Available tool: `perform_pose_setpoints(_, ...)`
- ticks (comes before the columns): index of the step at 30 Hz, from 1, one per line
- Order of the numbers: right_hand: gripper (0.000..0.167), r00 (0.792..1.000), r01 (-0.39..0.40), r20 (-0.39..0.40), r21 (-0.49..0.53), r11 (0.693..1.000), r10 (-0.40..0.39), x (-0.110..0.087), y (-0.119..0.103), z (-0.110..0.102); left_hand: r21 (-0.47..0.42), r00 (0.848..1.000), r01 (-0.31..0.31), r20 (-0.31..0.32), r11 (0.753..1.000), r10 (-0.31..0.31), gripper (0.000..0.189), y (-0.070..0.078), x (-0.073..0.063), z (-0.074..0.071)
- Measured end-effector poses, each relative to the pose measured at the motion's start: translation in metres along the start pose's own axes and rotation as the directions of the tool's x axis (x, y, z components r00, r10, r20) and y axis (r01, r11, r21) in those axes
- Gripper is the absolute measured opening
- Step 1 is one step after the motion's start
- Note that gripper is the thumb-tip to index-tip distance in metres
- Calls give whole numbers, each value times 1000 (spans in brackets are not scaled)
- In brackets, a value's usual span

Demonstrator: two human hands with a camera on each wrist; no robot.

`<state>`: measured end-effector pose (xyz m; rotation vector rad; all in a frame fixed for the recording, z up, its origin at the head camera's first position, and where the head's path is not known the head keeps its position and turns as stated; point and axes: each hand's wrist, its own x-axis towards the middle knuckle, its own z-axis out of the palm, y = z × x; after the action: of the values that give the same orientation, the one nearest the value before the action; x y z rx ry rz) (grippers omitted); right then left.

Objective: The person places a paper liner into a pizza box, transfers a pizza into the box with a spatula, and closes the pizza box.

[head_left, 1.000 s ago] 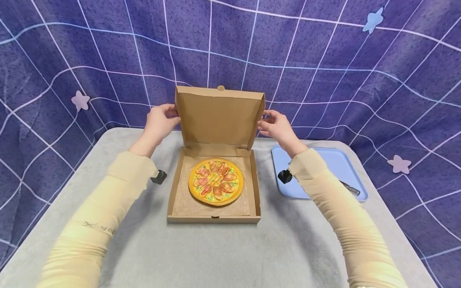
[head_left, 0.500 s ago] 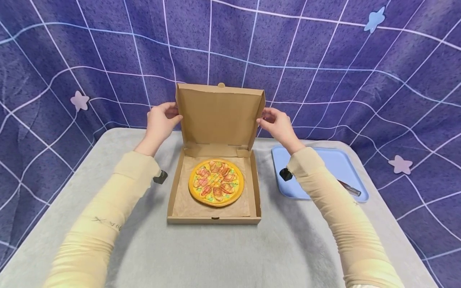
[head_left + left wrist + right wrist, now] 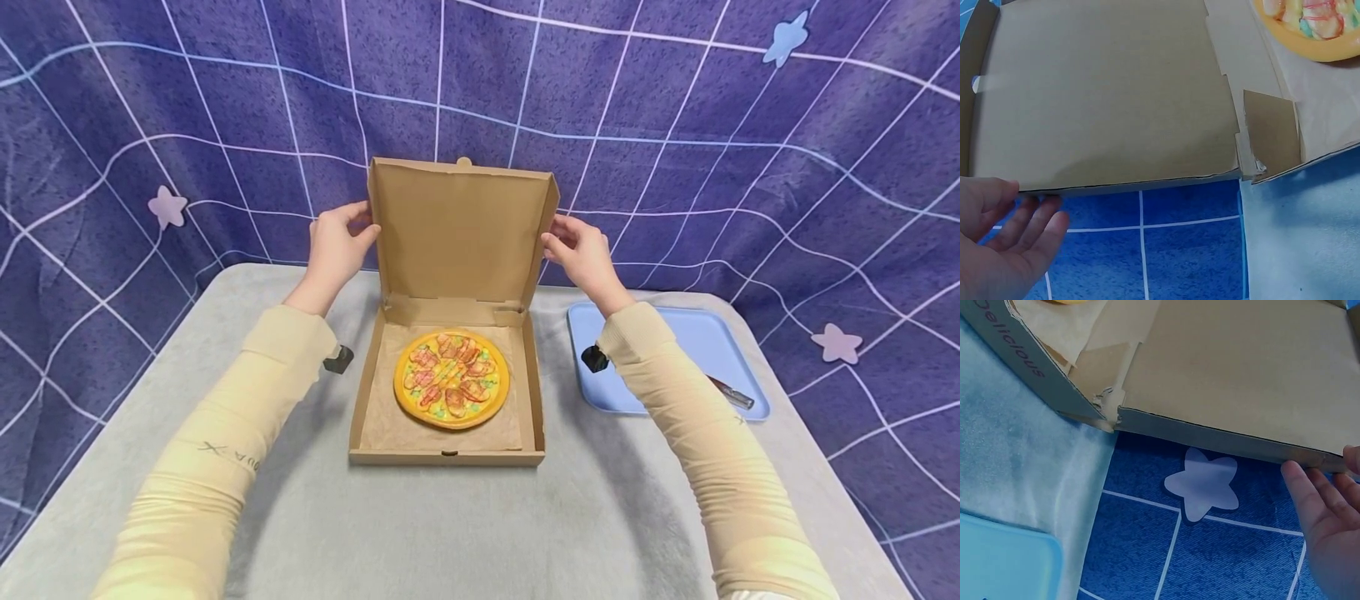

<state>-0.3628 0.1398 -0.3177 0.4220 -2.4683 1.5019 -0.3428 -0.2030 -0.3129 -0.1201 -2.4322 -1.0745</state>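
Note:
A brown cardboard pizza box (image 3: 447, 457) stands on the table with its lid (image 3: 461, 233) raised, nearly upright. Inside its base, a round pizza (image 3: 452, 380) with a yellow rim lies on brown paper. My left hand (image 3: 335, 247) pinches the lid's left side edge, the thumb at the front and the fingers behind. At the opposite side edge, my right hand (image 3: 585, 253) holds the lid between thumb and fingers. In the right wrist view, fingertips (image 3: 1293, 472) touch the outside of the lid's side wall.
Right of the box sits a light blue tray (image 3: 697, 333), partly hidden by the right forearm. A tool with a metallic-looking end (image 3: 738, 398) lies on it. A purple grid-patterned curtain (image 3: 480, 83) with star shapes hangs behind the grey table (image 3: 450, 533).
The lid has tilted further back and its top edge has risen in view. Both hands have moved up slightly with it. The pizza and the box base have stayed in place.

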Motion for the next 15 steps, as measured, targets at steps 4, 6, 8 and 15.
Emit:
perform_pose_setpoints(4,41,1000,2,-5,-9,1000,-2,-1,-2,-1,13,1000,4,-6,1000,-4,33,3,-1,-1)
perform_pose_setpoints(6,40,1000,2,-10,-8,1000,-2,-2,-2,-1,17,1000,10,-10,1000,-10,33,4,-2,-2)
perform_pose_setpoints(8,39,1000,2,-15,-2,1000,-2,-3,-3,-1,20,1000,16,-13,1000,-16,33,6,-3,-3)
perform_pose_setpoints(15,39,1000,5,-24,29,1000,-4,-9,-7,-1,13,999,34,-17,999,-33,33,11,-8,-5)
